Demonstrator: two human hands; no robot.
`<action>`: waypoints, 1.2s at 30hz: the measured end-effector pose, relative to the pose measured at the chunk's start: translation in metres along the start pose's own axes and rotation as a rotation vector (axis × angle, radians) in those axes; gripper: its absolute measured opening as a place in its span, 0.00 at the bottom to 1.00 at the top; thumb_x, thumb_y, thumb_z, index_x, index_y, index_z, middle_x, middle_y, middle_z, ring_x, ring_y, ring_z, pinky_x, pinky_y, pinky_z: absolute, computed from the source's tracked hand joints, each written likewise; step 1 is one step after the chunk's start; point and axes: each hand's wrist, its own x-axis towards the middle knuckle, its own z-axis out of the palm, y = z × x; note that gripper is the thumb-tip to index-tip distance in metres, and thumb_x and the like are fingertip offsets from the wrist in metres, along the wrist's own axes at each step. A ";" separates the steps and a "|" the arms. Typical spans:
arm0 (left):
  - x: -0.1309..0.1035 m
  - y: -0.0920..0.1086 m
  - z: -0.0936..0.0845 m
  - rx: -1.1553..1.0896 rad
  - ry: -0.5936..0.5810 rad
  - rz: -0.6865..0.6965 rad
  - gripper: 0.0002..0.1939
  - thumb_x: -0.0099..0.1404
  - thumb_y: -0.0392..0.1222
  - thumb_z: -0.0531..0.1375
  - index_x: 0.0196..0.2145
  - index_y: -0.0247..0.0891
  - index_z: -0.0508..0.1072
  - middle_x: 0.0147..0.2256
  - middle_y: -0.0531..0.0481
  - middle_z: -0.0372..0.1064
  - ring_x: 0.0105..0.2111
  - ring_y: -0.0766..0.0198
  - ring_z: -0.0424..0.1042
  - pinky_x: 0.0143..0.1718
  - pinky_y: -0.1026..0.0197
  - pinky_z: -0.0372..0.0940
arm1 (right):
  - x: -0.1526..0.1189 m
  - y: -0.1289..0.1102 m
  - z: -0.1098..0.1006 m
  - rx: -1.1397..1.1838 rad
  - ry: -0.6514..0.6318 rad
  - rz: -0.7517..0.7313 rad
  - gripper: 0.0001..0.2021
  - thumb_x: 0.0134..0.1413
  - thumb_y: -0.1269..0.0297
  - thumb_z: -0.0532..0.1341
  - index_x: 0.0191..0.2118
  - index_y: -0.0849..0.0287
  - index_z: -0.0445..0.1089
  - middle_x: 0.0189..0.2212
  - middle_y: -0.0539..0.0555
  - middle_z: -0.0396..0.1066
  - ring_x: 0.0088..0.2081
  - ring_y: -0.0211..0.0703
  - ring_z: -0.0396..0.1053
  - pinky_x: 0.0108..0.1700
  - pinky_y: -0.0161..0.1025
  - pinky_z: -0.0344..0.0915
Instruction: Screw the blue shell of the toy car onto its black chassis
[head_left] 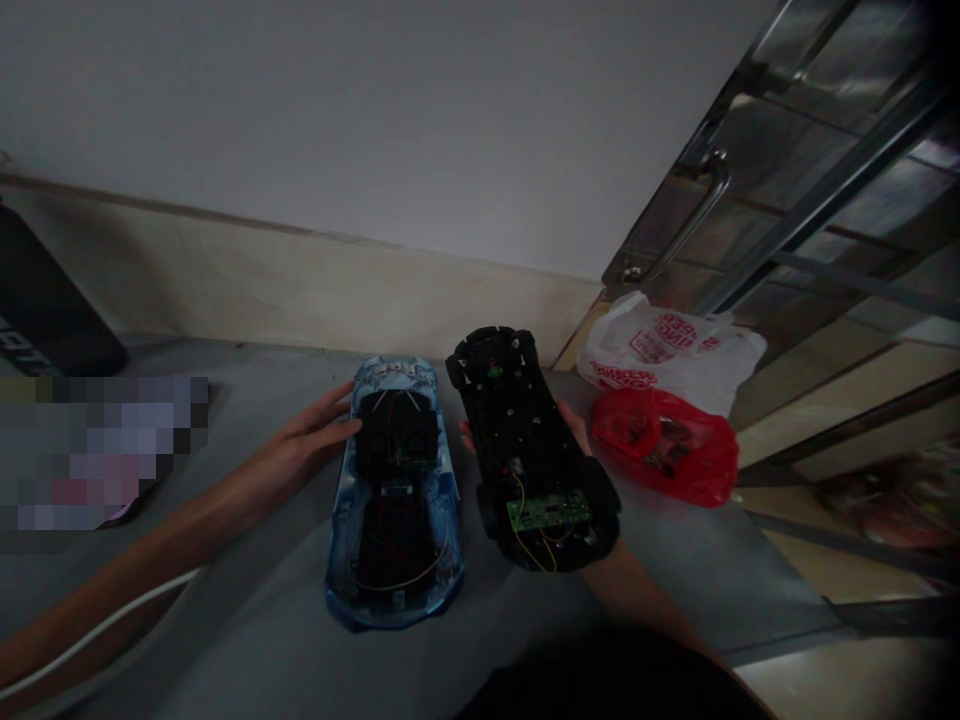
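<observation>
Two toy-car parts sit side by side in front of the person, one blue and one black. The single blue car shell point(341, 540) lies on the grey counter point(262, 600), its inside facing up, with black pieces and thin wires in it. The left hand point(330, 428) is loosely spread against the shell's left edge, fingers fairly straight, not closed around it.

Just to the right of the shell, the right hand point(574, 425) grips the one black chassis point(536, 425) from beneath, fingertips showing along both long sides. I can't tell whether the chassis touches the counter. One green circuit board point(547, 508) sits across its near end, with a few thin yellow wires point(527, 545) trailing off it.

Beyond the right hand I count two plastic bags touching each other: one white bag point(667, 345) with red print and, in front of it, one red bag point(701, 455). Over on the left stands one dark object point(52, 300) with pale lettering, near one pixelated patch. One white cable point(112, 625) runs along the left forearm. At the right, one metal handle point(697, 215) is fixed to a shiny panel.
</observation>
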 end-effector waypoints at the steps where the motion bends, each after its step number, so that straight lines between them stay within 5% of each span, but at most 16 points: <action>1: 0.000 -0.001 -0.001 0.001 -0.001 0.004 0.31 0.68 0.47 0.66 0.67 0.53 0.68 0.69 0.50 0.63 0.69 0.43 0.61 0.68 0.47 0.60 | 0.000 0.000 0.000 0.008 0.000 0.007 0.38 0.65 0.34 0.45 0.59 0.59 0.74 0.54 0.63 0.78 0.51 0.47 0.79 0.49 0.42 0.75; 19: -0.002 0.002 0.001 -0.006 -0.002 -0.007 0.31 0.68 0.47 0.67 0.67 0.50 0.69 0.69 0.47 0.64 0.69 0.41 0.62 0.68 0.44 0.61 | 0.009 0.005 -0.006 -0.004 -0.030 -0.086 0.35 0.61 0.36 0.54 0.56 0.62 0.76 0.51 0.64 0.80 0.53 0.51 0.78 0.58 0.45 0.71; 26: -0.001 0.002 0.002 -0.024 0.002 -0.002 0.32 0.68 0.47 0.67 0.67 0.51 0.68 0.69 0.47 0.64 0.69 0.42 0.62 0.68 0.47 0.61 | 0.015 0.003 -0.010 0.061 -0.075 0.053 0.31 0.60 0.34 0.45 0.61 0.35 0.70 0.49 0.45 0.82 0.48 0.43 0.81 0.50 0.44 0.75; 36: 0.000 -0.002 -0.002 0.001 -0.006 -0.008 0.32 0.68 0.47 0.66 0.68 0.55 0.67 0.69 0.52 0.63 0.70 0.44 0.60 0.69 0.47 0.58 | 0.009 0.002 -0.002 -0.027 0.003 -0.009 0.36 0.60 0.33 0.47 0.58 0.51 0.75 0.52 0.56 0.81 0.52 0.46 0.79 0.52 0.45 0.75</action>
